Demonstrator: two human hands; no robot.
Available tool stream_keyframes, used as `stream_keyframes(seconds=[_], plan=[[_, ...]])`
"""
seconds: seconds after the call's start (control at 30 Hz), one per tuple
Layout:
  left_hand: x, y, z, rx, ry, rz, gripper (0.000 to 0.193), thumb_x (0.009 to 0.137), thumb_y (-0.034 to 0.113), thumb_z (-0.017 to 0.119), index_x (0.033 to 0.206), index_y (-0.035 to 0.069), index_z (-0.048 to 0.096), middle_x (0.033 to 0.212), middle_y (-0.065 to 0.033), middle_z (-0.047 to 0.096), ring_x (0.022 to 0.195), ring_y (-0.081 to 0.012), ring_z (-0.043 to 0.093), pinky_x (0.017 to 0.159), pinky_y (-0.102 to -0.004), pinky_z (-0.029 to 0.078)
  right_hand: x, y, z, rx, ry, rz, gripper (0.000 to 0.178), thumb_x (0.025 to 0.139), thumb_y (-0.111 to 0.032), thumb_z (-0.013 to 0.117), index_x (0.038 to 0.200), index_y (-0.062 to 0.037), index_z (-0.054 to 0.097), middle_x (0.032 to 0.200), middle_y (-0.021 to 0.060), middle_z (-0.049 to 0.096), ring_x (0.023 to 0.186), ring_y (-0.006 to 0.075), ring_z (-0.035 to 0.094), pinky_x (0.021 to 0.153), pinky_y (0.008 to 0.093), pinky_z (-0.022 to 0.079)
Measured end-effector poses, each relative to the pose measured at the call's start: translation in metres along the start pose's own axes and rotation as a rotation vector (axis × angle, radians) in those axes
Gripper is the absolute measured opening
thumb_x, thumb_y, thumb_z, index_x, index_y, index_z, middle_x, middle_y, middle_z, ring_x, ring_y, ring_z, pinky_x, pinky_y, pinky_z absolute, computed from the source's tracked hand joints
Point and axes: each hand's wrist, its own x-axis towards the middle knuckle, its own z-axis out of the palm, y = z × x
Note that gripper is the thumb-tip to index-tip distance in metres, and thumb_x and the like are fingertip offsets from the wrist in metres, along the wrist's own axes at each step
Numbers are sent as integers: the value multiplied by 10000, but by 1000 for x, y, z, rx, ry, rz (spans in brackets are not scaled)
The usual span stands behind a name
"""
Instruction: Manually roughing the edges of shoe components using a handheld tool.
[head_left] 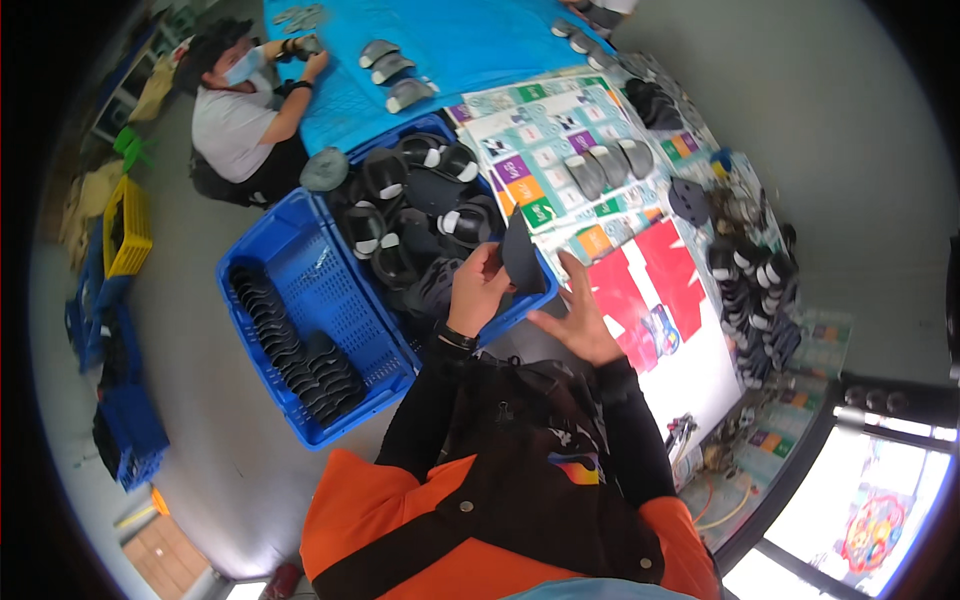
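Note:
My left hand (478, 290) is closed on a thin, dark grey curved piece (519, 252), pinching its lower left side so that it stands up on edge. It is over the near right corner of a blue crate (545, 293). My right hand (580, 320) is just to the right of the piece, fingers and thumb apart, with nothing in it. Inside the crate lie several black shell-like pieces (385, 173) with white or grey bands, heaped loosely. What kind of article they are I cannot tell.
A second blue crate (290, 395) at the left holds rows of nested dark pieces (265, 310). Grey shells (608, 168) lie on the printed sheets (560, 120) to the right, near a red-and-white sheet (690, 275). Stacked black shells (750, 290) stand farther right. A masked person (240, 115) works at the blue-covered table (340, 95).

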Motion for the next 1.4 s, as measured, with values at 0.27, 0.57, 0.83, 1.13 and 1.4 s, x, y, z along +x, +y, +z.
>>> stream_keyframes(seconds=[0.27,0.57,0.83,1.13,1.4], plan=[[-25,39,45,417,-492,395,548,927,27,662,1458,4,528,1331,-189,552,1203,-344,591,961,-398,499,-6,-10,-11,676,47,144,970,855,-98,834,1593,4,214,1394,95,497,1278,165,489,1099,345,418],[-16,84,34,334,-274,226,567,903,137,776,1396,-16,543,1396,-159,581,1204,-229,600,942,-354,502,-40,-11,-38,1625,-94,268,685,911,-96,631,1539,-6,375,1481,215,523,1327,409,554,1116,696,411],[-13,17,67,438,-274,145,277,977,176,646,1156,-35,678,979,-202,742,930,-338,725,799,-386,534,-26,37,-20,887,288,330,408,909,-48,664,1294,62,588,1178,165,697,1056,201,669,905,364,543],[-36,19,148,806,-56,383,244,985,133,609,1178,-16,626,939,-279,704,876,-477,686,717,-510,550,-17,52,-32,624,753,200,270,933,-33,726,1190,38,680,1025,91,765,912,129,658,854,326,546],[-37,-5,174,905,-70,442,212,969,154,634,1095,-16,612,866,-247,694,804,-466,678,685,-522,533,-36,47,-63,230,796,279,329,911,-88,744,1206,38,671,1011,199,761,905,267,735,797,370,564]])
